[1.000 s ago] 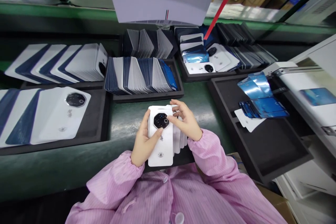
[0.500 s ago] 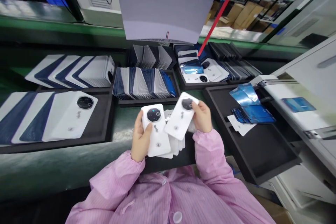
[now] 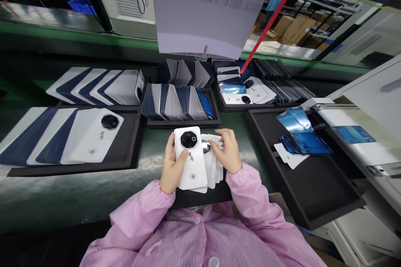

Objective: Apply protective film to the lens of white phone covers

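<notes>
Head view: the left hand point(image 3: 171, 167) grips a fanned stack of white phone back covers point(image 3: 200, 162) from its left edge, thumb laid across the top cover point(image 3: 190, 158). The stack sits over the near edge of the green work surface point(image 3: 94, 192), just in front of the person's pink smock point(image 3: 200, 238). The top cover's long axis runs near to far, tilted slightly left at the far end, where its dark octagonal camera ring point(image 3: 188, 139) lies. The covers are smooth, glossy, rounded-corner slabs.

The right hand point(image 3: 227, 154) rests with loosely curled fingers on the stack's right side, touching the covers fanned out beneath the top one.

Half a second ago the right hand held one cover lifted apart and angled to the right; now that cover is back among the stack and both hands are closed in together.

Left of the hands, a black foam tray point(image 3: 125, 154) holds overlapping white and dark blue covers. Beyond, another tray point(image 3: 181, 123) carries covers standing on edge. At right, blue film sheets point(image 3: 297, 131) lie in a black tray point(image 3: 313, 183).
</notes>
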